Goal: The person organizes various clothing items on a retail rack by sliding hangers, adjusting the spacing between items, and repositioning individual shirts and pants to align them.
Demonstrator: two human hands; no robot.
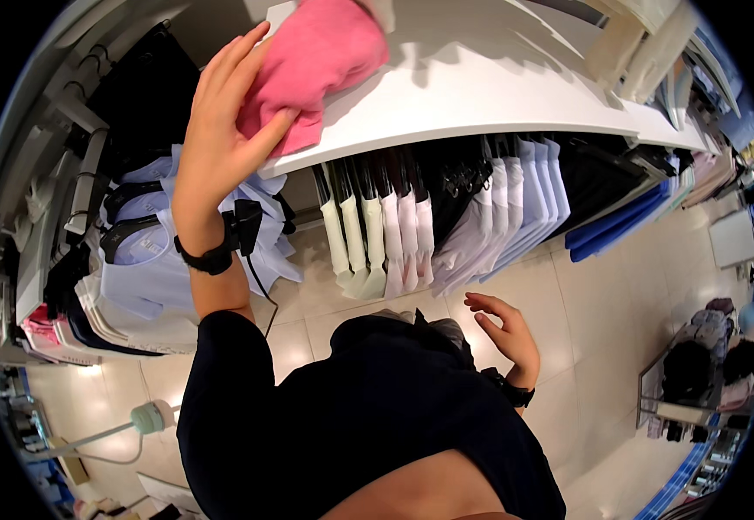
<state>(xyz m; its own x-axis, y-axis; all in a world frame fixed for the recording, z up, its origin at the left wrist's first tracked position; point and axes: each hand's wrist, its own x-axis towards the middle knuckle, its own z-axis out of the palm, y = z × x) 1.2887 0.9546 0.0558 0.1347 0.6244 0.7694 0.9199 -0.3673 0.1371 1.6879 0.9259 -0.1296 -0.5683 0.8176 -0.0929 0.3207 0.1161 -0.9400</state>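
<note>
My left hand [221, 123] is raised at the upper left, its thumb and fingers around one side of a folded pink cloth [315, 65]. The cloth rests on a white shelf [455, 97], over its left front edge. Something pale touches the far top of the cloth, too cut off to name. My right hand [507, 328] hangs low beside my body, fingers slightly curled and apart, with nothing in it. Both wrists wear black straps, and a cable runs from the left one.
Below the shelf hang cream tops [370, 240], pink tops [408, 240], pale blue shirts [533, 188] and blue garments [617, 221]. Light blue tops [149, 260] hang close to my left forearm. A display of dark items [695, 370] stands at the right on the tiled floor [585, 325].
</note>
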